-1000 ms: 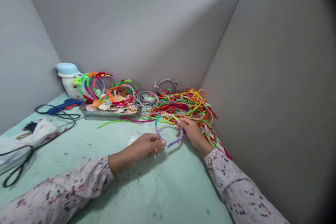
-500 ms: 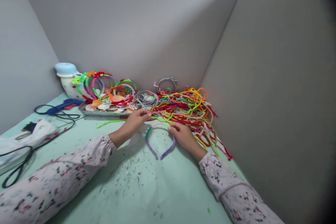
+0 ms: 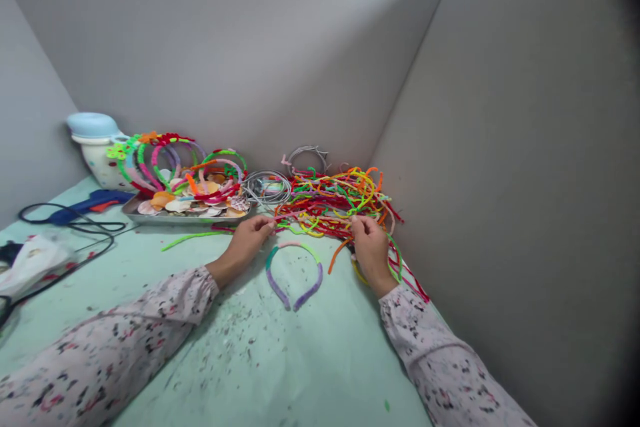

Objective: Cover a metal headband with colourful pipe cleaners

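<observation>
One green table [image 3: 280,360], speckled with fluff. One big tangle of pipe cleaners [image 3: 335,197] sits in the far corner, too many to count. One tray [image 3: 175,219] of wrapped hoops stands to its left. One headband [image 3: 293,245] lies flat between two hands, untouched. The right hand [image 3: 369,247] pinches strands from the tangle. The left hand [image 3: 247,241] touches the tangle's edge, grip unclear.

A single head-worn camera looks forward and down, from close above, onto the green table [image 3: 310,360].
</observation>
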`<action>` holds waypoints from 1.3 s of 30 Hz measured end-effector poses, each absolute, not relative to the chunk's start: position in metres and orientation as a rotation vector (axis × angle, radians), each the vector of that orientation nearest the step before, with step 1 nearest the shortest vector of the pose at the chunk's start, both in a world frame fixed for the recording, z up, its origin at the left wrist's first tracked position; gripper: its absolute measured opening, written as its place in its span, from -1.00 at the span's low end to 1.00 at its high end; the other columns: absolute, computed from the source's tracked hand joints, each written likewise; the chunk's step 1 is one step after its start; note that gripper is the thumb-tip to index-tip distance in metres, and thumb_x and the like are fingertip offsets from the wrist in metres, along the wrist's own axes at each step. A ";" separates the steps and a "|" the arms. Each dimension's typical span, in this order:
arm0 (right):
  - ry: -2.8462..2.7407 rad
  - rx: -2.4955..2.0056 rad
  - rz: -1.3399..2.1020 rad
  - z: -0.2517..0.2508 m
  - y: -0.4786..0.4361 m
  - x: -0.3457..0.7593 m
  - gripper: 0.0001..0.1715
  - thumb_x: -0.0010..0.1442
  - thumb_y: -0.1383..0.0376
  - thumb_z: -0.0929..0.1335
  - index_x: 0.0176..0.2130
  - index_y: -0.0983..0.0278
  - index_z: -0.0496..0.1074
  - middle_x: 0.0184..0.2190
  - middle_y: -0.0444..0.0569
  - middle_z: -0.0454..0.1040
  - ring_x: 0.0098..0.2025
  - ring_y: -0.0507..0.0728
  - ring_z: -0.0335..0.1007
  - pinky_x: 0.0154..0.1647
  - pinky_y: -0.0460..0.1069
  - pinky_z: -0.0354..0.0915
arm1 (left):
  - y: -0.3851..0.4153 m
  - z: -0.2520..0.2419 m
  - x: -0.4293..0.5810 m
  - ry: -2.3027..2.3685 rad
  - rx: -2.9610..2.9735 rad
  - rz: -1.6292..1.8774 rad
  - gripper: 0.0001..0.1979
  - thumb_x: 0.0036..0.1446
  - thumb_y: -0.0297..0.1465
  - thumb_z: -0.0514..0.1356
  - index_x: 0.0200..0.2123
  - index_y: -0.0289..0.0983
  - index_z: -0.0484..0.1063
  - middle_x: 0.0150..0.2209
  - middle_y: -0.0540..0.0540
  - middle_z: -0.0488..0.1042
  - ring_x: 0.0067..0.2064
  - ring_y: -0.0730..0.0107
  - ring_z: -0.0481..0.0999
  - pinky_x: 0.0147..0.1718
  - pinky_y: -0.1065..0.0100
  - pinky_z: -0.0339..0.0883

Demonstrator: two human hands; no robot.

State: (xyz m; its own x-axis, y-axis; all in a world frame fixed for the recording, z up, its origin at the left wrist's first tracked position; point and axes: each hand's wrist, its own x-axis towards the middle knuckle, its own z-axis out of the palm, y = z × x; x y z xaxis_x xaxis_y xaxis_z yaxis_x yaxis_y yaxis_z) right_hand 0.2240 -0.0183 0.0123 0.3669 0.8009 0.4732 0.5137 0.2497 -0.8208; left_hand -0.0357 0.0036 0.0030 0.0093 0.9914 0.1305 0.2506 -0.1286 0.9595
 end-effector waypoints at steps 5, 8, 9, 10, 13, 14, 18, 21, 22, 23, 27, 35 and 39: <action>-1.163 -1.365 0.379 0.018 -0.006 0.245 -0.57 0.12 -0.03 0.28 -0.42 0.27 0.43 -0.60 -0.16 0.35 -0.53 0.05 0.15 -0.46 -0.05 0.12 | 0.014 0.002 -0.032 1.309 1.603 1.092 -0.73 -0.01 -0.19 0.19 -0.37 -0.29 0.49 -0.48 -0.05 0.47 -0.46 0.39 0.34 -0.45 0.39 0.15; -1.148 -1.398 0.409 0.017 -0.002 0.251 -0.59 0.14 -0.02 0.28 -0.44 0.26 0.40 -0.61 -0.18 0.31 -0.57 0.02 0.10 -0.50 -0.06 0.09 | 0.024 0.001 -0.031 1.305 1.652 1.078 -0.75 -0.01 -0.22 0.18 -0.36 -0.27 0.51 -0.45 -0.05 0.49 -0.43 0.37 0.37 -0.44 0.38 0.17; -1.154 -1.409 0.400 0.016 -0.001 0.251 -0.61 0.14 -0.01 0.28 -0.43 0.26 0.40 -0.59 -0.18 0.33 -0.56 0.02 0.11 -0.49 -0.06 0.10 | 0.027 0.001 -0.031 1.314 1.652 1.086 -0.74 -0.02 -0.22 0.19 -0.35 -0.27 0.52 -0.44 -0.05 0.51 -0.41 0.36 0.38 -0.42 0.38 0.18; -1.163 -1.417 0.386 0.015 0.000 0.252 -0.62 0.15 0.01 0.29 -0.40 0.26 0.42 -0.57 -0.16 0.35 -0.55 0.03 0.13 -0.48 -0.06 0.11 | 0.030 0.000 -0.031 1.322 1.645 1.095 -0.72 -0.02 -0.22 0.19 -0.32 -0.28 0.53 -0.41 -0.05 0.52 -0.39 0.34 0.40 -0.40 0.38 0.19; -1.229 -1.431 0.371 0.015 0.003 0.253 -0.65 0.15 0.04 0.29 -0.31 0.26 0.45 -0.49 -0.12 0.43 -0.47 0.06 0.25 -0.42 -0.05 0.18 | 0.036 -0.002 -0.033 1.326 1.607 1.099 -0.67 -0.03 -0.19 0.20 -0.25 -0.28 0.53 -0.34 -0.07 0.56 -0.34 0.30 0.44 -0.37 0.37 0.22; -1.267 -1.439 0.370 0.016 0.005 0.254 -0.65 0.15 0.05 0.29 -0.29 0.26 0.46 -0.47 -0.11 0.45 -0.45 0.07 0.28 -0.40 -0.04 0.19 | 0.037 -0.003 -0.034 1.321 1.598 1.092 -0.65 -0.03 -0.19 0.20 -0.22 -0.28 0.53 -0.32 -0.08 0.56 -0.33 0.29 0.45 -0.37 0.37 0.23; -1.534 -1.549 0.325 0.028 0.016 0.255 -0.71 0.15 0.13 0.29 -0.25 0.25 0.49 -0.41 -0.08 0.51 -0.37 0.09 0.37 -0.32 -0.04 0.23 | 0.036 -0.005 -0.035 1.305 1.592 1.056 -0.59 0.02 -0.17 0.16 -0.14 -0.29 0.50 -0.25 -0.12 0.57 -0.26 0.24 0.47 -0.37 0.35 0.25; -1.825 -1.640 0.274 0.038 0.024 0.251 -0.78 0.13 0.23 0.30 -0.28 0.22 0.52 -0.31 -0.08 0.54 -0.27 0.09 0.40 -0.23 -0.05 0.22 | 0.036 -0.004 -0.036 1.318 1.613 1.045 -0.61 0.05 -0.19 0.13 -0.14 -0.30 0.49 -0.25 -0.12 0.56 -0.24 0.23 0.47 -0.33 0.33 0.26; -1.918 -1.663 0.263 0.039 0.027 0.248 -0.80 0.12 0.24 0.31 -0.28 0.21 0.52 -0.29 -0.08 0.54 -0.25 0.08 0.40 -0.22 -0.05 0.21 | 0.036 -0.004 -0.035 1.324 1.627 1.041 -0.63 0.06 -0.20 0.13 -0.15 -0.31 0.49 -0.25 -0.12 0.56 -0.24 0.24 0.47 -0.31 0.32 0.26; -2.005 -1.685 0.248 0.040 0.028 0.246 -0.81 0.11 0.25 0.32 -0.29 0.21 0.52 -0.29 -0.07 0.54 -0.25 0.08 0.40 -0.23 -0.06 0.20 | 0.036 -0.004 -0.035 1.328 1.641 1.036 -0.65 0.06 -0.21 0.13 -0.17 -0.31 0.50 -0.26 -0.11 0.56 -0.25 0.25 0.46 -0.29 0.32 0.25; -2.251 -1.760 0.133 0.038 0.032 0.239 -0.85 0.10 0.28 0.34 -0.33 0.23 0.52 -0.31 -0.04 0.52 -0.24 0.09 0.38 -0.27 -0.07 0.16 | 0.038 -0.005 -0.035 1.325 1.667 1.027 -0.70 0.07 -0.23 0.13 -0.22 -0.30 0.49 -0.31 -0.08 0.54 -0.26 0.25 0.46 -0.26 0.30 0.24; -2.228 -1.782 0.099 0.041 0.036 0.246 -0.84 0.14 0.25 0.31 -0.32 0.21 0.49 -0.33 -0.08 0.51 -0.28 0.07 0.37 -0.31 -0.08 0.13 | 0.038 -0.006 -0.035 1.305 1.657 1.038 -0.71 0.09 -0.23 0.11 -0.26 -0.30 0.49 -0.36 -0.07 0.51 -0.31 0.29 0.42 -0.32 0.33 0.21; -2.312 -1.799 0.067 0.037 0.032 0.245 -0.89 0.09 0.30 0.34 -0.35 0.23 0.49 -0.31 -0.04 0.50 -0.25 0.09 0.37 -0.29 -0.08 0.13 | 0.038 -0.008 -0.036 1.309 1.656 1.037 -0.73 0.09 -0.25 0.11 -0.26 -0.30 0.48 -0.37 -0.06 0.50 -0.33 0.32 0.40 -0.34 0.35 0.20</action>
